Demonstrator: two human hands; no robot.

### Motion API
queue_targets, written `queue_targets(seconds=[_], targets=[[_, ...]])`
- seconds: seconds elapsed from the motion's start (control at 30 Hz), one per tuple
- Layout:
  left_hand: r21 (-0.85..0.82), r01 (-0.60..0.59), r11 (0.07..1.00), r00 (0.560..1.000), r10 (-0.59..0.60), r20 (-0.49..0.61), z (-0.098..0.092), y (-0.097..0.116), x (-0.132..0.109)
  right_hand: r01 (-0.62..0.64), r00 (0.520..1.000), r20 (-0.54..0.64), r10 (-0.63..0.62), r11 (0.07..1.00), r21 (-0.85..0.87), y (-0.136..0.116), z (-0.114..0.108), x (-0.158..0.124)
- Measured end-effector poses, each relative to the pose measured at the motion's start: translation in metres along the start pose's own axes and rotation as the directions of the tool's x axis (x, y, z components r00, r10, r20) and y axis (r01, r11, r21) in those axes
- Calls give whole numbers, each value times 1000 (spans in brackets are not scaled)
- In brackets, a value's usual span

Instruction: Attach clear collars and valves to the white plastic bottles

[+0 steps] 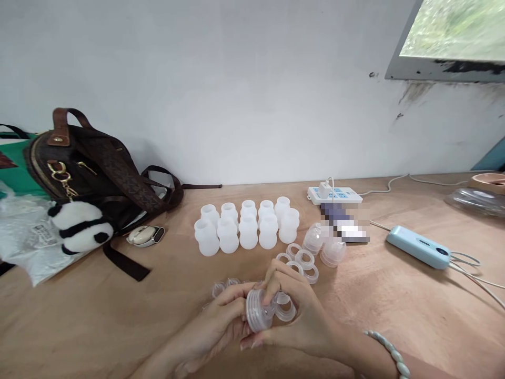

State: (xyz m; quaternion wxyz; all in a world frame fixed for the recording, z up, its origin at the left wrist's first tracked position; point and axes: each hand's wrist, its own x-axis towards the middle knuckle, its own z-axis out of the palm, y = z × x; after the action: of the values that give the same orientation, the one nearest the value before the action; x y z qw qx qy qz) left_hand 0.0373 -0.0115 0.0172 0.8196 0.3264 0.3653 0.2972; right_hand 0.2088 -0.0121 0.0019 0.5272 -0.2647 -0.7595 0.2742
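Observation:
Between both hands is a clear plastic piece with a ribbed round rim [258, 316], tilted on its side. My left hand [226, 316] grips its left side, with thumb and fingers closed on the rim. From the right, my right hand [294, 305] is closed around the same piece, fingers over its top and thumb below. Several translucent rings [305, 259] lie just beyond my right hand, and another ring [285, 310] shows beneath it. Small clear plastic parts [232, 282] sit behind my left hand, partly hidden. Two clear domes [333, 252] stand past the rings.
Two rows of white, waisted bottles [248, 231] stand in the middle. At left are a brown backpack [94, 152] with a panda plush [81, 226], a plastic bag [29, 237] and a beige mouse [145, 235]. A power strip [351, 195], blurred phone-like object and blue device [418, 247] lie right.

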Motion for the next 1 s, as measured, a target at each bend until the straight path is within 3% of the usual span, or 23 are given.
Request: queue_targets(seconds=[0.37,0.47,0.6,0.7,0.8,0.87,0.93,1.0], targets=[[-16,-36,999,998,35,-53,-2,-4,4,104,994,-5,-105,989,-109,4,0,-4],[-9,-41,999,997,40,-65,-1,-3,5,75,997,-10,-77,992,-103,4,-1,-4],[2,-35,999,995,35,-90,-3,-3,4,-4,995,98,14,995,-97,0,-4,-1],[-1,-37,999,999,37,-15,-5,-2,3,-188,977,127,170,972,140,0,-5,1],[-9,-72,997,983,73,169,-7,5,0,-385,920,145,364,771,507,6,-15,7],[-28,-132,991,965,135,227,-8,13,-1,-389,891,51,451,701,597,11,-29,15],[-31,-237,971,951,239,199,-12,24,-2,-350,877,-123,464,794,497,13,-49,24],[15,-345,939,931,339,135,-18,34,-1,-323,892,-249,377,917,233,12,-69,32]])
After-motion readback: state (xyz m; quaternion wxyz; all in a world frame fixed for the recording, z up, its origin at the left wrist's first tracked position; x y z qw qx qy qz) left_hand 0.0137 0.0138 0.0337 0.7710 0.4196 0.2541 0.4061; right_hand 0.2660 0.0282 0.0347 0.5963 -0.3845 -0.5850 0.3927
